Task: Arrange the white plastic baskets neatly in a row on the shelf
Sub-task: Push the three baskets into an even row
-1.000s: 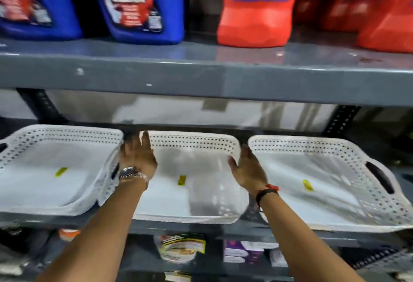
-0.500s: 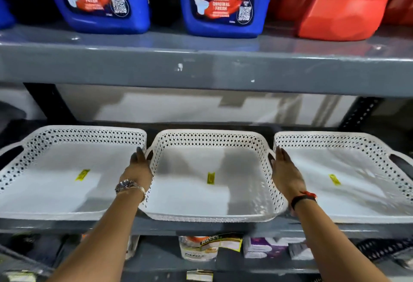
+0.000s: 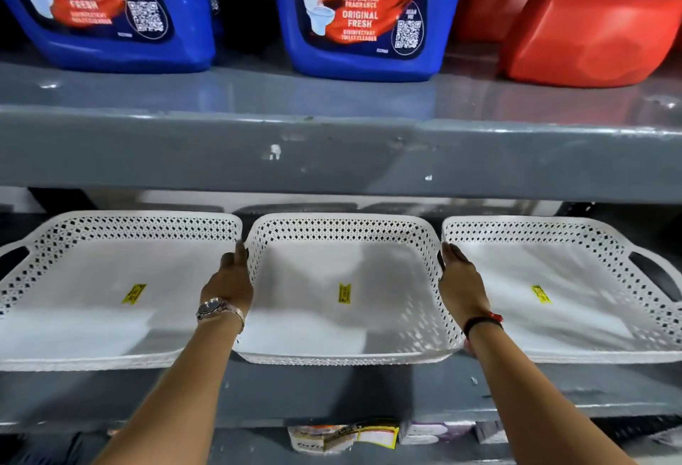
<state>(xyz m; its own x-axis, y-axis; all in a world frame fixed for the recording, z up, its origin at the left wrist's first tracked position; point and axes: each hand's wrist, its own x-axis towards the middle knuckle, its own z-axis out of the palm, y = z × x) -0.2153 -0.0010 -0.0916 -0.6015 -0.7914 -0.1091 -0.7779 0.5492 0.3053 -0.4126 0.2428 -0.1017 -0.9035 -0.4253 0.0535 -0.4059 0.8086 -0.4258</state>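
Three white perforated plastic baskets stand side by side on the grey shelf [image 3: 332, 387]. The middle basket [image 3: 343, 232] sits between the left basket [image 3: 110, 223] and the right basket [image 3: 553, 230]. My left hand [image 3: 230, 280] presses against the middle basket's left side, in the gap beside the left basket. My right hand [image 3: 459, 284] grips its right side, next to the right basket. Each basket carries a small yellow sticker inside. The middle basket's front edge hangs slightly over the shelf lip.
The upper grey shelf [image 3: 332, 154] hangs low over the baskets and holds blue cleaner jugs [image 3: 361, 11] and red jugs [image 3: 598, 22]. Packaged goods [image 3: 343, 437] lie on the shelf below.
The middle basket was tilted and skewed a second ago; now it lies level and square between its neighbours. My hands stay on its two sides. The camera has moved closer.
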